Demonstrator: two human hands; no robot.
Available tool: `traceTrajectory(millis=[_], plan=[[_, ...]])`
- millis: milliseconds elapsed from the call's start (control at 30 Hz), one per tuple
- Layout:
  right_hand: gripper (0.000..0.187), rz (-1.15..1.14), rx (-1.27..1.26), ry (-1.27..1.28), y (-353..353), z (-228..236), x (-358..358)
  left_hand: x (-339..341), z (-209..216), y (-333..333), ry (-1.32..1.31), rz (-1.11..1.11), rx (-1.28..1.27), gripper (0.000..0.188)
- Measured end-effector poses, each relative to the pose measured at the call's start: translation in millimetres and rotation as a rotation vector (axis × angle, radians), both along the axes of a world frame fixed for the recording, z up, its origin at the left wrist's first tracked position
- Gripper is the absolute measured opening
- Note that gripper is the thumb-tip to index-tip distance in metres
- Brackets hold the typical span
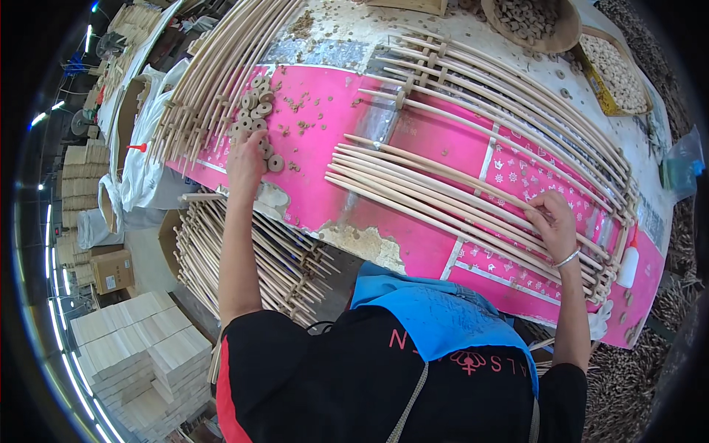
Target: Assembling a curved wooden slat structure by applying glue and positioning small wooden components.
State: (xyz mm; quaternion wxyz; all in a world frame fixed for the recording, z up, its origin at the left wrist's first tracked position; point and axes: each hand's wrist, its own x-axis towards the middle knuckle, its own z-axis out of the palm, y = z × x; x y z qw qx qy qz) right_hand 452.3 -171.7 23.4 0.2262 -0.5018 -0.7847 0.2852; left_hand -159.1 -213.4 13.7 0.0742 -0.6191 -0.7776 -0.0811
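Wooden rod: long axis runs leftward and away from my right grip, nearer one, pinching it; my left grip on wooden discs, closure: cannot tell.

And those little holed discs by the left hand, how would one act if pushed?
Lying flat, a disc would probably slide rather than roll; its round rim suggests it could roll if stood on edge. It looks small, wooden and holed, so it is likely stiff and light.
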Motion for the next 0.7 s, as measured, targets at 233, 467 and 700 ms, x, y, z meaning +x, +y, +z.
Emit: traceTrajectory(millis=[233,467,700], plan=[[0.012,-0.098,-0.114,0.196,1.8,2.5,3.2,15.7,9.3,13.0,-0.578,-0.003,0.074,0.038],[0.011,-0.090,-0.075,0.193,10.4,2.7,-5.1,88.1,11.6,33.1,-1.582,-0.067,0.018,0.042],[0.013,-0.083,-0.049,0.166,12.0,1.5,-5.0,102.9,5.4,44.8,-1.697,-0.102,-0.069,0.047]])
